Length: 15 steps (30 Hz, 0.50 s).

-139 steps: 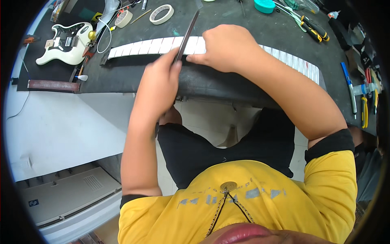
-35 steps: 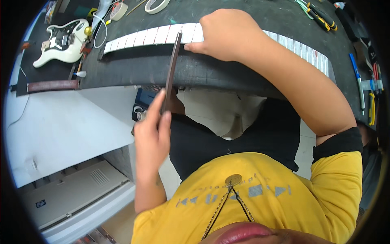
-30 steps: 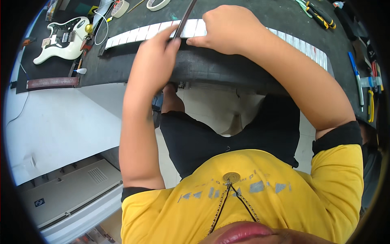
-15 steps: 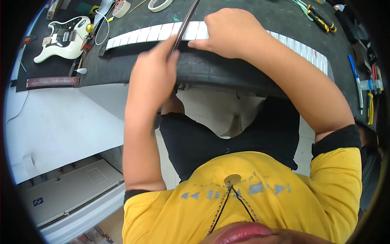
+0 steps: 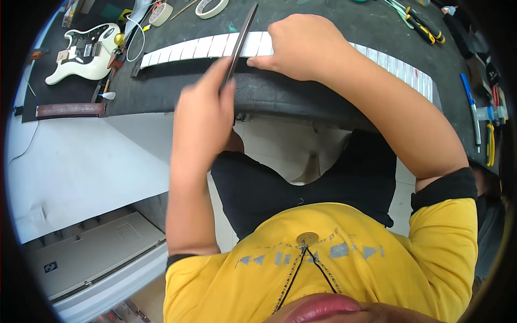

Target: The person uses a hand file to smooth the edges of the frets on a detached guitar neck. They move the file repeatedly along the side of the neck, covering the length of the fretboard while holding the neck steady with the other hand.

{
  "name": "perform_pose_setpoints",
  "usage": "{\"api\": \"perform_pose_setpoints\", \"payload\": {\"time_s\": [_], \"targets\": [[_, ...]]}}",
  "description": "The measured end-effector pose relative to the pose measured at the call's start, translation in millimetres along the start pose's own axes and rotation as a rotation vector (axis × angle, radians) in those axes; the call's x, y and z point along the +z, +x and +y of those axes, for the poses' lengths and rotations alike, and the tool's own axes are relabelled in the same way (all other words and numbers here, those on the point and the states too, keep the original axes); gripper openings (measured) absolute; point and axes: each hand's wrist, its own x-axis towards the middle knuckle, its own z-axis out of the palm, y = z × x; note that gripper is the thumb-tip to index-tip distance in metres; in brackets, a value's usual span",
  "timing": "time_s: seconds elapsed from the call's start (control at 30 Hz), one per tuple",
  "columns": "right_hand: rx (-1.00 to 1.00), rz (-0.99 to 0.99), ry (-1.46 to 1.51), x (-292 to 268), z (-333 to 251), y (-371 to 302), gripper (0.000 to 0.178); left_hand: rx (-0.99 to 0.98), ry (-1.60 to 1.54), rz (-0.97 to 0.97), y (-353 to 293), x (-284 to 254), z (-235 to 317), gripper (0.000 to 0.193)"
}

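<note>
A guitar neck [image 5: 202, 47] lies crosswise near the front edge of the bench, its fretboard covered in white strips between thin dark fret lines. My left hand [image 5: 203, 116] is closed around the lower end of a narrow dark metal file [image 5: 245, 33]. The file slants across the neck, its far end pointing up and to the right. Just right of the file, my right hand [image 5: 308, 47] grips the neck, thumb at the near side and the other fingers mostly hidden. My right forearm covers part of the neck.
On the dark bench [image 5: 258, 89], a white guitar body [image 5: 81, 54] lies at far left above a reddish-brown bar [image 5: 70, 110]. Tape rolls [image 5: 211, 6] sit at the back. Yellow-black pliers [image 5: 423, 27], a blue-capped pen [image 5: 472, 102] and more hand tools [image 5: 490, 144] lie right.
The file and my left hand have shifted slightly down toward me along the file's slanted line. My right hand and the neck have moved only a little.
</note>
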Motion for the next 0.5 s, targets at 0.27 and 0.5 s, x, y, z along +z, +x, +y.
{"api": "perform_pose_setpoints", "payload": {"time_s": [0.27,0.5], "targets": [[-0.004,-0.003,0.016,12,6,5,0.068,-0.080,-0.141,0.029,-55,4,-10,0.060],[-0.003,0.012,0.027,2,4,2,0.065,-0.331,-0.446,0.077,-129,-22,-12,0.049]]}}
